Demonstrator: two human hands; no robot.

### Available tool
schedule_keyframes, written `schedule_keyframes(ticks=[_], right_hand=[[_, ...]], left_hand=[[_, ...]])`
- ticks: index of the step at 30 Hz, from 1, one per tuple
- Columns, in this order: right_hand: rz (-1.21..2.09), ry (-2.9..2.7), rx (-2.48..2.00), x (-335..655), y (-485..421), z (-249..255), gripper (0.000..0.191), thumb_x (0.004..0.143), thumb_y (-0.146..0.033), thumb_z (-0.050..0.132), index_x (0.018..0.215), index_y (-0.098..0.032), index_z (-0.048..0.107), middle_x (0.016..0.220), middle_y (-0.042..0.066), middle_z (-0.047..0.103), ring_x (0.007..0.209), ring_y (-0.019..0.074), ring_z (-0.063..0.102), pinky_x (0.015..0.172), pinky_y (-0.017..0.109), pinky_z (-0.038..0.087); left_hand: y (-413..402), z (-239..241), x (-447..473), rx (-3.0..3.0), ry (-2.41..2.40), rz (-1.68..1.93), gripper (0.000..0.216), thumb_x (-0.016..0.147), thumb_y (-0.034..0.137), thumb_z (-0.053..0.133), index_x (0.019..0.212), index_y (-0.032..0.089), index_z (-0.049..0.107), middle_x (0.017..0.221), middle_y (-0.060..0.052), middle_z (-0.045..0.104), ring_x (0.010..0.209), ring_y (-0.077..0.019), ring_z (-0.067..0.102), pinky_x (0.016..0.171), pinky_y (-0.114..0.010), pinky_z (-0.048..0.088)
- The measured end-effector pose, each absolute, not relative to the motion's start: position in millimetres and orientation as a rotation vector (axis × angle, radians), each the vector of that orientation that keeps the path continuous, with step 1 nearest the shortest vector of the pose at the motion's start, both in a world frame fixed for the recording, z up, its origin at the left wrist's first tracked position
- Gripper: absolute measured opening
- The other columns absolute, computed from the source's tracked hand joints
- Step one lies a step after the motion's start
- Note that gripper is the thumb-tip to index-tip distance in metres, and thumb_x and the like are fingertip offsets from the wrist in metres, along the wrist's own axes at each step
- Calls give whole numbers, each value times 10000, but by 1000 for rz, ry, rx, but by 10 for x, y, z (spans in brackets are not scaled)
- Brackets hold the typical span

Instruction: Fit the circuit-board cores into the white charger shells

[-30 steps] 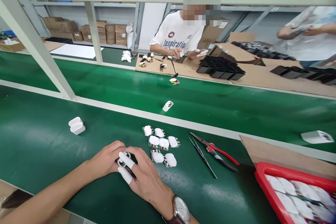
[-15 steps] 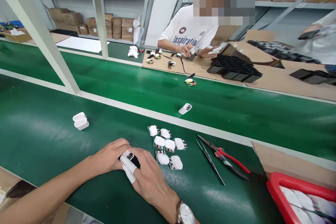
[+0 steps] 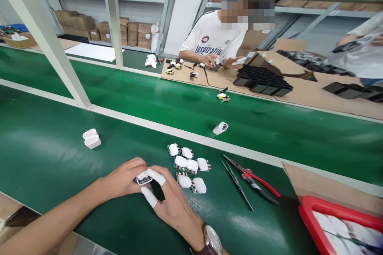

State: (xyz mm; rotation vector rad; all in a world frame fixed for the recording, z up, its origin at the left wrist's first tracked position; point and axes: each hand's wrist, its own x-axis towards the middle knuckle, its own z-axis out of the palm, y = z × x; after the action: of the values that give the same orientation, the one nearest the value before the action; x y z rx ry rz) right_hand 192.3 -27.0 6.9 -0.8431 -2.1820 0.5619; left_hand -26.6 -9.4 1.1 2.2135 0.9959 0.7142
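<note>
A small white oval plastic housing (image 3: 140, 182), its open end facing up with dark and metallic parts inside, is between my two hands. My left hand (image 3: 127, 175) has its fingers closed round the far left side of it. My right hand (image 3: 175, 199), with white finger cots on thumb and index finger, pinches it from the right; the index fingertip lies on the rim and the thumb at the near side. Beside my right hand lie several green circuit boards (image 3: 184, 180) topped with white pads. Two empty-looking white housings (image 3: 92, 141) stand together at the left.
Tweezers (image 3: 237, 185) and red-handled pliers (image 3: 254, 179) lie right of the boards. A red-rimmed bin (image 3: 308, 215) holds more padded boards. On the green belt (image 3: 119, 87) are a white housing (image 3: 220, 128) and a board (image 3: 223, 97). Across it, a co-worker (image 3: 212, 36) handles parts.
My right thumb and index finger have spread from the housing's top, uncovering its open end. The housing and board on the belt have moved right. My left hand stays in place.
</note>
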Motion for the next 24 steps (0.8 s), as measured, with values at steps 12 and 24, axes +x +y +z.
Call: schedule_keyframes(ticks=[12, 24], right_hand=[[331, -2191, -896, 2062, -284, 21, 372, 1067, -177, 491, 1439, -173, 488, 1254, 146, 667, 1076, 273, 661, 908, 463, 620], [-32, -2197, -992, 2175, -122, 3, 330, 971, -60, 503, 1280, -131, 594, 1206, 165, 667, 1044, 298, 615, 882, 478, 563]], left_hand=[[-209, 73, -406, 2544, 833, 1074, 236, 974, 39, 660, 1147, 199, 642, 1183, -124, 684, 1036, -224, 704, 872, -352, 615], [208, 284, -322, 2232, 1316, 951, 122, 1023, 283, 614, 927, 208, 614, 1031, -64, 703, 809, -154, 722, 672, -248, 607]])
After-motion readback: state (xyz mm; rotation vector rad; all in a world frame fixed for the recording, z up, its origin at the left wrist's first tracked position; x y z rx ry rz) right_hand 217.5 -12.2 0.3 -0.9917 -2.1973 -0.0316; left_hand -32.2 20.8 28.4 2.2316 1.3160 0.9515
